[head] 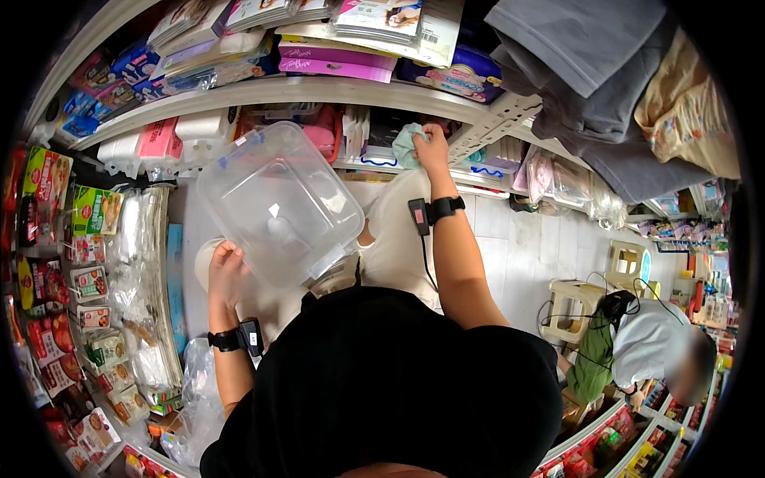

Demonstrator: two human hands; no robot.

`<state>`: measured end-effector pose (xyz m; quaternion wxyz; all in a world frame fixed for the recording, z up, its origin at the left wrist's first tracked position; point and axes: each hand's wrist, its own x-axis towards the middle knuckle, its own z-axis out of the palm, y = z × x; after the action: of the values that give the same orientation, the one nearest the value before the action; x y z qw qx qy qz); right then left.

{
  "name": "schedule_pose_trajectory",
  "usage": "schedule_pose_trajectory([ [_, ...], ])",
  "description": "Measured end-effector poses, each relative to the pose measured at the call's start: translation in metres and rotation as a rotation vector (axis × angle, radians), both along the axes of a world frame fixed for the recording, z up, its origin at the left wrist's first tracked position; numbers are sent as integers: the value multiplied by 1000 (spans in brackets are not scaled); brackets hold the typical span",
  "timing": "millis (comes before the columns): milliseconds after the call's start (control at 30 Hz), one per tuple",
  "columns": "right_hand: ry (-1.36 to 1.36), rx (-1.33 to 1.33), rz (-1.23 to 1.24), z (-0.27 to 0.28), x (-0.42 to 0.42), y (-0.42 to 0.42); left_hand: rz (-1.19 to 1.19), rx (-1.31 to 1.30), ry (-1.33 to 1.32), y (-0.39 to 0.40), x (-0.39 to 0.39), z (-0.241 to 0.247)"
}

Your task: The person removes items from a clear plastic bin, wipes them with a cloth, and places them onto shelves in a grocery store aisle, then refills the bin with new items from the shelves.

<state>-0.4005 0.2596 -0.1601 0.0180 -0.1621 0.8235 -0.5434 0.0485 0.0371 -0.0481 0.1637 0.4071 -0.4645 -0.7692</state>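
A clear plastic storage box (pixel 299 197) is tilted over my lap, and a white glare shows on its base. My left hand (pixel 228 269), partly blurred, grips the near left edge of the box. Off to the right, my right hand (pixel 433 149) has a crumpled pale green cloth (pixel 407 146) bunched in its fingers. That cloth is in front of the lower shelf, apart from the box. Black straps with small devices are around both wrists.
A metal shelf (pixel 299 92) with packaged goods crosses ahead. Grey folded clothing (pixel 586 54) hangs over it at right. Hanging food packets (pixel 51 334) line the left. Plastic stools (pixel 565 308) and another person (pixel 645 340), bent over low shelves, are at right.
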Motion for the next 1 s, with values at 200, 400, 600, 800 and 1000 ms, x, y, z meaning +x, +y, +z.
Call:
schedule_pose_trajectory([
  [200, 89, 218, -97, -4, -30, -35, 4, 3, -44, -4, -2, 5],
  [400, 180, 473, 73, -30, -40, -41, 90, 41, 54, -13, -20, -8],
  [600, 61, 451, 279, 3, -25, -30, 35, 16, 18, -32, -53, -34],
  [800, -277, 209, 723, 27, 72, -20, -49, 28, -55, -49, -96, -54],
  [1000, -116, 380, 667, 19, 114, -14, -377, -362, -337, -68, -91, -80],
])
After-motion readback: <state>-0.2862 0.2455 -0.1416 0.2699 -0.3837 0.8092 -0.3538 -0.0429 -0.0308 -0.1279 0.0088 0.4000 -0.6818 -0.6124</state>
